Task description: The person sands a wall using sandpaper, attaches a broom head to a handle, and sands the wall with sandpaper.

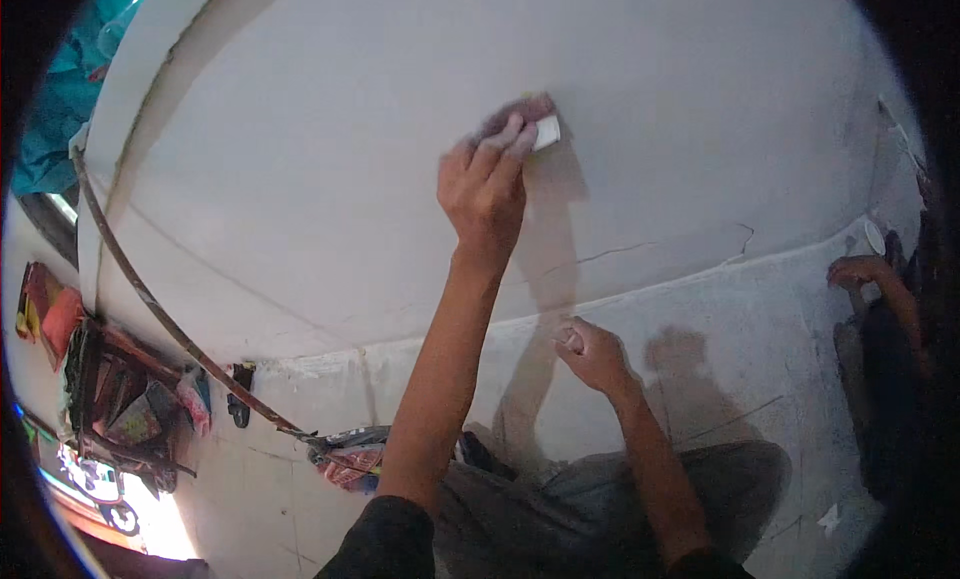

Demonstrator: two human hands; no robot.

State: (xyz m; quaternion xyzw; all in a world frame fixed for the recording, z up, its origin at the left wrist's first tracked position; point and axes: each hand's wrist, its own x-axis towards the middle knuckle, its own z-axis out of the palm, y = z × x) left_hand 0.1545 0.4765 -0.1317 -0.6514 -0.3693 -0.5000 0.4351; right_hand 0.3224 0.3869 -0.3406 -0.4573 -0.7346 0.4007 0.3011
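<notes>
My left hand [487, 181] is raised against a pale plastered wall [360, 166], its fingers closed around a folded piece of sandpaper [547, 131] that shows a white side and a reddish-brown side. Motion blurs the fingertips, and the hand's shadow falls on the wall to the right. Lower down, near the bottom edge of the wall, my right hand [596, 354] is curled; whether something small is inside it cannot be told. A thin crack [615, 253] runs across the wall between the hands and its lower edge.
Another person's hand [859, 271] is at the far right, near a round white object [874, 237]. A long thin pole [150, 301] slants down the left side. Bags and cloths [135, 399] lie at the left, a black sandal [240, 395] beside them. Teal cloth [52, 121] hangs upper left.
</notes>
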